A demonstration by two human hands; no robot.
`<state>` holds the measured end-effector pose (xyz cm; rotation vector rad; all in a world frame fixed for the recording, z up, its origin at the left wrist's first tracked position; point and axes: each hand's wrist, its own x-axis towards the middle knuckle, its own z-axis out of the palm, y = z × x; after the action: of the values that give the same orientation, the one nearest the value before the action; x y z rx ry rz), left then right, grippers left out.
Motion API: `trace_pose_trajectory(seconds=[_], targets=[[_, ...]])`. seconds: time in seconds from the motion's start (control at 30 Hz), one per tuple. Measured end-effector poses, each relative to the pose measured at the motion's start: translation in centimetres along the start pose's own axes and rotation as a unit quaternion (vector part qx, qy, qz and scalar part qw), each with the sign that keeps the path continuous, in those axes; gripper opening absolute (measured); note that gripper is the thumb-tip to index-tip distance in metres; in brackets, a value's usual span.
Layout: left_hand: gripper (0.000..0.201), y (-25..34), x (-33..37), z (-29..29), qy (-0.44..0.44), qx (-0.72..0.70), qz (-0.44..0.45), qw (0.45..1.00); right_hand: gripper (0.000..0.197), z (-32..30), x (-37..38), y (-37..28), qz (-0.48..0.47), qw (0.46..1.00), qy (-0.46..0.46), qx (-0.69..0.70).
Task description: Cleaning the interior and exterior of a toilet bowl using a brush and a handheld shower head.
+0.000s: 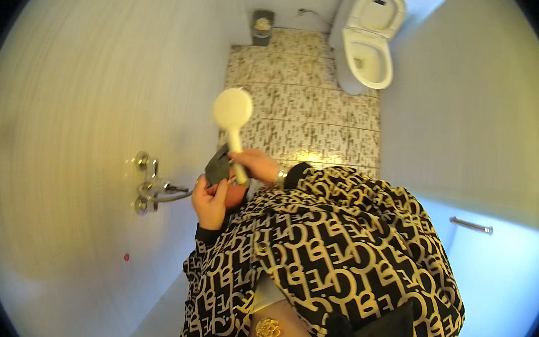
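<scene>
Two hands meet at a cream-white handheld shower head [233, 108], which points away from the body above the patterned floor tiles [316, 102], right of the wall-mounted mixer tap [148, 187]. The right hand [258, 165] closes its fingers on the handle; the left hand [209, 207] pinches a dark grey cloth [218, 167], touching or just beside that handle, I cannot tell. Steadying the handle firmly while holding the cloth flat should prevent slipping.
</scene>
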<state>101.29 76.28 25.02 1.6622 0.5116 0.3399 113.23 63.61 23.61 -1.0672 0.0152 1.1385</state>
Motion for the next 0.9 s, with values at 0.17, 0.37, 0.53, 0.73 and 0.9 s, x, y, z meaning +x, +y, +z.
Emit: trace_pose_trajectory(seconds=[0.17,0.37,0.53,0.73,0.9], targets=[[0.021,2.0,1.7,-2.0,0.03,0.095,0.132,0.986,0.029,-5.6,-0.2,1.4,0.011,0.992,0.124,0.017],[0.024,4.7,2.2,-10.9,0.228,0.194,0.178,0.937,0.023,-8.6,-1.2,1.5,-0.038,0.974,0.166,0.148],[0.033,3.5,4.1,-17.1,0.331,0.367,0.196,0.847,0.016,-10.4,-1.6,2.0,-0.04,0.966,0.189,0.17],[0.048,-8.5,6.0,-19.9,0.175,0.408,0.072,0.893,0.02,-8.6,-1.6,0.4,-0.035,0.972,0.202,0.11],[0.063,-13.4,5.8,-22.4,0.125,0.155,-0.008,0.98,0.017,-7.2,0.3,0.6,-0.028,0.975,0.217,0.037]])
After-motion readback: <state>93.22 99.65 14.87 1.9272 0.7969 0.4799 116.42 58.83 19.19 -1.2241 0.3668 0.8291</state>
